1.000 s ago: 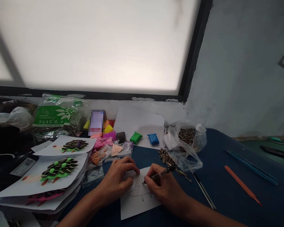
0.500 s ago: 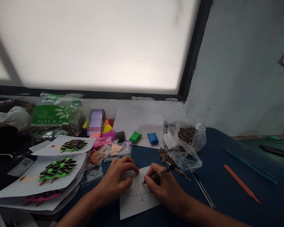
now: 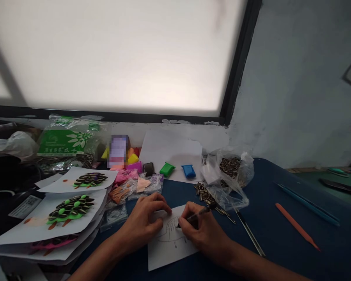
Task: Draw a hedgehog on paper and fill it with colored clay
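A white sheet of paper lies on the dark blue table in front of me, with a rounded animal outline, short legs and small strokes drawn on it. My left hand rests on the sheet's left side, fingers spread and bent, holding nothing. In my right hand is a dark pen, its tip touching the drawing inside the rounded body. Part of the drawing's right side is hidden by the right hand. Sunflower seeds lie just beyond the pen.
Seed-decorated sheets are stacked at left. Behind are clay packets, including green and blue, and a plastic bag of seeds. To the right lie another pen, an orange tool and blue tweezers.
A few more small strokes appear inside the drawn body near the pen tip. Both hands stay in nearly the same place.
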Tool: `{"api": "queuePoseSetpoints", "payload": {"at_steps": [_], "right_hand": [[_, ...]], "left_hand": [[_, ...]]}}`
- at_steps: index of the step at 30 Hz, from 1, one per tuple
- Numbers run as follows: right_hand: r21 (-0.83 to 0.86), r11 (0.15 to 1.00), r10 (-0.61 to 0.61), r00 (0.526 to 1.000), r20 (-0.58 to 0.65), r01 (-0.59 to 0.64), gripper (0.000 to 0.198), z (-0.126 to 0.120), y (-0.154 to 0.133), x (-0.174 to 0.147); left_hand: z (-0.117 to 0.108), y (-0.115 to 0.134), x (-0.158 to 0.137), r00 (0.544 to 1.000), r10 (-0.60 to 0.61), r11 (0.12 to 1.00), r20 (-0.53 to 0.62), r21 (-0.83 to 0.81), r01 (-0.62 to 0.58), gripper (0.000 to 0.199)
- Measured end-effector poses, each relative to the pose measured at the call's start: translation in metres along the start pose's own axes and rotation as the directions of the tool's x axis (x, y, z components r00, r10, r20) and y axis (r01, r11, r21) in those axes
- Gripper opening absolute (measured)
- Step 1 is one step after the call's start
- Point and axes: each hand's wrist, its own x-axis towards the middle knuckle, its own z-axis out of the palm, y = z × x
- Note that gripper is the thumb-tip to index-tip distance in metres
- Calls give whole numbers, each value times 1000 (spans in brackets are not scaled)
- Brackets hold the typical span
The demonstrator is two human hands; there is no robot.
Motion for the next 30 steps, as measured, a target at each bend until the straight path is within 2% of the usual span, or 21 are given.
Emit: {"api": "queuePoseSetpoints", "payload": {"at_steps": [3,7,14,20,26,30], "right_hand": [[51,998,-44,997,-68,47,18,-1,2,0],[15,997,-69,991,-116,71,18,-1,6,1],[-16,999,-37,996,-79,35,18,0,7,2],[-41,999,-21,997,-72,19,17,0,4,1],[-84,996,-29,998,-55,25,16,0,0,-1],[-107,994,-35,997,-71,28,15,1,1,0]], "left_hand": [[0,0,1,1000,4,1000,-3,2,-4,37],[1,0,1,1000,3,1000,-9,17,-3,38],[0,2,1,1000,5,999,9,32,-6,37],[-1,2,1,1000,-9,1000,11,30,9,19],[-4,4,1,993,-97,995,63,-27,98,30],[-8,9,1,988,-116,993,106,-1,117,33]]}}
